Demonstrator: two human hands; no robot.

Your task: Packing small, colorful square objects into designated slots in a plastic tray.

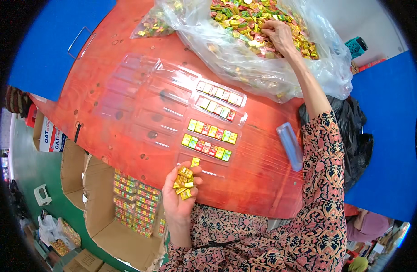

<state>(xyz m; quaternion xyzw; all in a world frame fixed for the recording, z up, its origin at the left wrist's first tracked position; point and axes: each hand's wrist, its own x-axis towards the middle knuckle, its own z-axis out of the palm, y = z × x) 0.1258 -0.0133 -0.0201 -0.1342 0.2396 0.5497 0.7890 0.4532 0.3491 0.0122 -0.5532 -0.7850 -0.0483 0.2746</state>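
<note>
My left hand (180, 195) is palm up at the table's near edge, its fingers curled round several small yellow boxes (183, 185). Just beyond its fingertips, a single yellow-green box (196, 162) sits at the left end of a tray slot. The clear plastic tray (206, 172) has rows of small white, red, yellow and green boxes (212, 131) standing in its other slots. Far off, my right hand (278, 36) reaches into a heap of mixed small boxes (244, 20) in a large clear plastic bag (263, 75). Its fingers are bent together; what they grip is hidden.
More clear trays (127, 86) lie to the left on the red table (258, 181). A blue translucent strip (290, 146) rests at the right, beside a black plastic bag (349, 140). Below the left edge stands an open carton (99, 199) holding filled trays (138, 204).
</note>
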